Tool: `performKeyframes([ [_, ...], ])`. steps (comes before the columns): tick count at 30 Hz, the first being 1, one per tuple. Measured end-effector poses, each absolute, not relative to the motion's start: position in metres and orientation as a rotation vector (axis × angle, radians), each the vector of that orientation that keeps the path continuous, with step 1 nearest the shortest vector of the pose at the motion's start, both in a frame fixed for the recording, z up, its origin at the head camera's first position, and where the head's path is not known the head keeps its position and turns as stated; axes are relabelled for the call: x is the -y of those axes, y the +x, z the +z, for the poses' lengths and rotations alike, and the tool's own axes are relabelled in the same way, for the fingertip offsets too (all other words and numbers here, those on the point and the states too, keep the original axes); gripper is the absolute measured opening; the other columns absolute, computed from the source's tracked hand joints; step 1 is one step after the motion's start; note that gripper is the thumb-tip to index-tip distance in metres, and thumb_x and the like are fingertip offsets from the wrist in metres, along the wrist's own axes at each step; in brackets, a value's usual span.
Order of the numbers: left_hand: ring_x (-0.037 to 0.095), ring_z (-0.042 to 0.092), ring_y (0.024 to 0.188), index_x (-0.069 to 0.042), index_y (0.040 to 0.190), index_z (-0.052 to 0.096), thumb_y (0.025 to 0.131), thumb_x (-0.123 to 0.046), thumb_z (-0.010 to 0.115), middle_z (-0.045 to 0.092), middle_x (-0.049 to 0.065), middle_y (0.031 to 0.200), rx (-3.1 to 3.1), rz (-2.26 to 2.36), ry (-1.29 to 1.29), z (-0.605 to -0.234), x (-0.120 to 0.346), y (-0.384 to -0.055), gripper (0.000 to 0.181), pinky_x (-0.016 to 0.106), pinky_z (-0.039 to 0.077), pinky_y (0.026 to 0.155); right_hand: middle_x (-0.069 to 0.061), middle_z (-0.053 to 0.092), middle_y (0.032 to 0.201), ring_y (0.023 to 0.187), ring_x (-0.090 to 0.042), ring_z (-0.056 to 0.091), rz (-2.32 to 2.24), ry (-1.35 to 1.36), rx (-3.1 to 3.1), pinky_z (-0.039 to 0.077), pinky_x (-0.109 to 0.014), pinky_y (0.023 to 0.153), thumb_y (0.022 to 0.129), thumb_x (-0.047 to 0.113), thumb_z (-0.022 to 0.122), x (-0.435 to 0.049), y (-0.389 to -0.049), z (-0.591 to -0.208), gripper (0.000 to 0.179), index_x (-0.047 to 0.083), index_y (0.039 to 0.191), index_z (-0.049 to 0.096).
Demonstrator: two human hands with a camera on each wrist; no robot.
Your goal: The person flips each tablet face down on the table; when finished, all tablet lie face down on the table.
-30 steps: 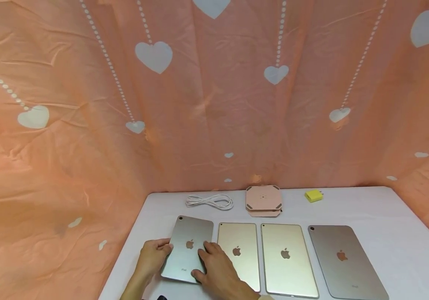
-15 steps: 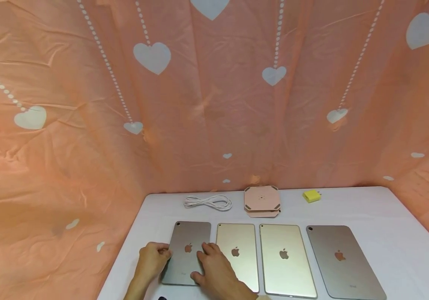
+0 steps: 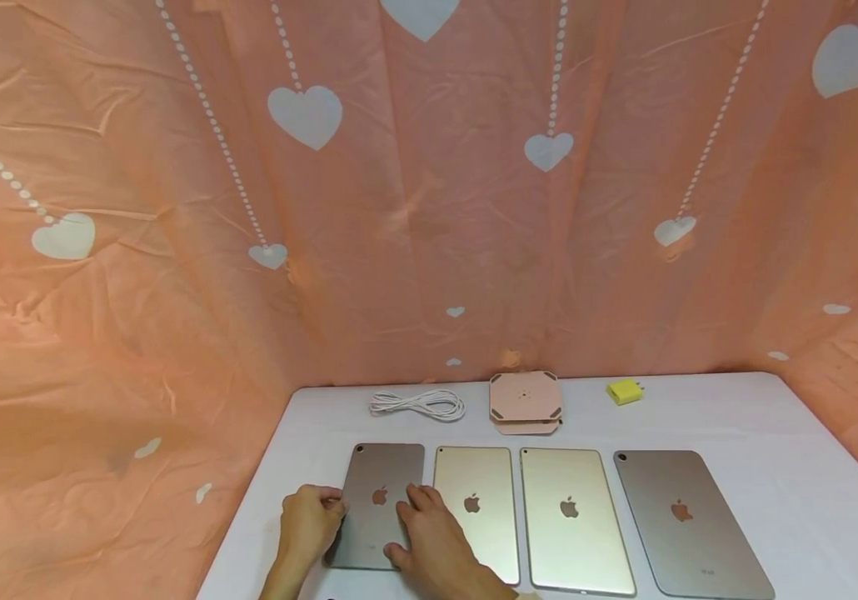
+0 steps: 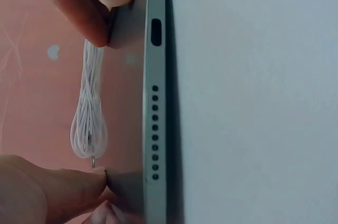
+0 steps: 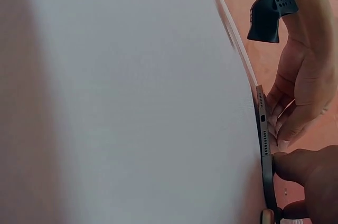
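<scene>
A grey tablet (image 3: 366, 529) lies back side up on the white table, leftmost in a row of tablets. My left hand (image 3: 309, 523) pinches its left edge between thumb and fingers. On its right side rest the fingertips and thumb of my right hand (image 3: 440, 533), which overlaps the neighbouring gold tablet (image 3: 480, 475) in the head view. The tablet's lower edge, with a charging port (image 4: 156, 32) and rows of speaker holes, faces the left wrist camera. In the right wrist view, both hands flank the same tablet (image 5: 264, 129).
To the right lie another gold tablet (image 3: 575, 533) and a larger grey tablet (image 3: 691, 533). Behind the row are a coiled white cable (image 3: 421, 404), a pink folded stand (image 3: 525, 396) and a yellow charger plug (image 3: 625, 392). An orange curtain (image 3: 399, 208) borders the table (image 3: 811, 467).
The grey tablet, tilted one second ago, has come down flat and lines up with the row. My left hand has moved slightly down with it; the right hand has barely moved.
</scene>
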State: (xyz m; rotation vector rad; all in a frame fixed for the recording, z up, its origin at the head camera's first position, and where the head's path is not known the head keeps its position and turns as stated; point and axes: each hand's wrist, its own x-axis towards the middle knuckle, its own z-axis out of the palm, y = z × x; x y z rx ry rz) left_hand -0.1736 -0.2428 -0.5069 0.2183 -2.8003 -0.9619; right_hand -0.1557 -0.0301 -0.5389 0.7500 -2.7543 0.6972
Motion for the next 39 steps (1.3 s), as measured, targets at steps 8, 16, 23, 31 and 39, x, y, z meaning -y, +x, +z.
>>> performKeyframes([
  [8,0.016,0.069,0.065,0.002,0.087,0.082,0.082,0.0,0.084,0.076,0.003,0.07,2.756,-0.932,0.182,-0.515,0.247,-0.177,0.006,0.039,0.058,0.058,-0.02,0.07,0.142,0.134,-0.036,0.063,0.738,0.749,2.774,0.056,-0.043,0.113,0.088,0.039,0.089,0.031,-0.156,-0.54,0.052,0.002,0.123,0.079],
  [16,0.016,0.068,0.068,0.008,0.104,0.08,0.084,-0.003,0.088,0.074,0.004,0.075,2.816,-0.975,0.152,-0.501,0.248,-0.177,0.024,0.033,0.057,0.057,-0.021,0.06,0.156,0.145,-0.037,0.059,1.037,0.835,2.752,0.054,-0.051,0.116,0.1,0.032,0.078,-0.001,-0.16,-0.522,0.054,0.001,0.142,0.069],
  [23,0.023,0.078,0.075,0.004,0.116,0.08,0.094,-0.009,0.08,0.081,0.008,0.086,2.721,-0.893,0.074,-0.457,0.263,-0.177,0.025,0.034,0.061,0.063,-0.009,0.063,0.158,0.143,-0.034,0.062,1.113,0.687,2.536,0.052,-0.058,0.116,0.101,0.027,0.079,-0.1,-0.159,-0.488,0.049,0.009,0.145,0.069],
  [31,0.032,0.077,0.078,0.004,0.119,0.079,0.096,-0.004,0.076,0.081,0.016,0.093,2.441,-0.652,-0.208,-0.364,0.297,-0.182,0.025,0.017,0.056,0.067,-0.01,0.065,0.153,0.132,-0.035,0.066,0.559,0.597,2.353,0.059,-0.049,0.092,0.089,0.024,0.088,-0.241,-0.157,-0.425,0.064,0.016,0.149,0.067],
  [39,0.056,0.069,0.099,0.006,0.126,0.075,0.094,-0.016,0.073,0.072,0.034,0.112,2.175,-0.339,-0.333,-0.287,0.329,-0.185,0.039,0.059,0.057,0.071,-0.03,0.059,0.151,0.129,-0.055,0.056,0.315,0.626,2.119,0.027,-0.029,0.133,0.108,0.071,0.045,-0.325,-0.173,-0.352,0.083,0.0,0.146,0.065],
])
